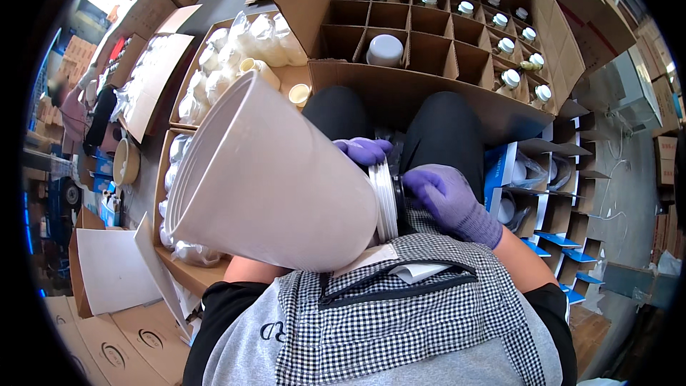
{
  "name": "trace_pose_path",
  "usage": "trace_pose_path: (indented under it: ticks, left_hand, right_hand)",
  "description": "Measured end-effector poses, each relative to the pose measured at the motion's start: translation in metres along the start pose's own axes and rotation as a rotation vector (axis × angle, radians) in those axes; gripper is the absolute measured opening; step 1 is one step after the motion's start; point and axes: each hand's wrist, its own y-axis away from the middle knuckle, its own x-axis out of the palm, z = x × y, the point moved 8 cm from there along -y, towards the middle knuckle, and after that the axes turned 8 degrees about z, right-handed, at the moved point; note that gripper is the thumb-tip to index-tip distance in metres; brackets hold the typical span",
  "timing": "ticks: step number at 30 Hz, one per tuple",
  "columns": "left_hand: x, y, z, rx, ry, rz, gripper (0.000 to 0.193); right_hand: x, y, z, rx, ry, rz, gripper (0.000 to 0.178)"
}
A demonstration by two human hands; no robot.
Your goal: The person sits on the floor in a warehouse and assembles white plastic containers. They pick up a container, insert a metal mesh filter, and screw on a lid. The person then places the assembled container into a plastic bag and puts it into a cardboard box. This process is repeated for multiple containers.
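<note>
A large off-white tapered plastic container [286, 179] lies tilted across my lap, its wide end up to the left. A white ribbed neck [386, 204] is at its narrow end, with a black ring [399, 196] at the neck's outer edge. My left hand [364, 150], in a purple glove, is closed over the far side of the neck; the container hides its palm. My right hand [446, 204], gloved alike, has its curled fingers against the black ring.
Before my knees stands a divided carton [429, 89] with several white-capped bottles and one white rounded top [385, 51]. Bagged white parts fill a box [243, 50] at left. Blue-and-white compartment boxes [543, 200] sit at right. A white board [118, 268] leans lower left.
</note>
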Motion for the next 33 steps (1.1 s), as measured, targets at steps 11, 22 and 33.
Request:
trace_pose_path:
  ticks: [11, 22, 33]
  left_hand:
    - [0.005, -0.007, -0.001, -0.079, -0.037, 0.142, 0.035]
    - [0.007, 0.004, 0.018, -0.165, 0.142, 0.036, 0.035]
    - [0.017, 0.005, 0.014, 0.083, -0.061, 0.288, 0.041]
  right_hand:
    - [0.016, 0.0, -0.018, 0.201, -0.117, -0.017, 0.058]
    - [0.005, 0.01, -0.006, -0.061, 0.061, 0.058, 0.065]
    - [0.008, 0.012, 0.003, -0.279, 0.11, -0.07, 0.059]
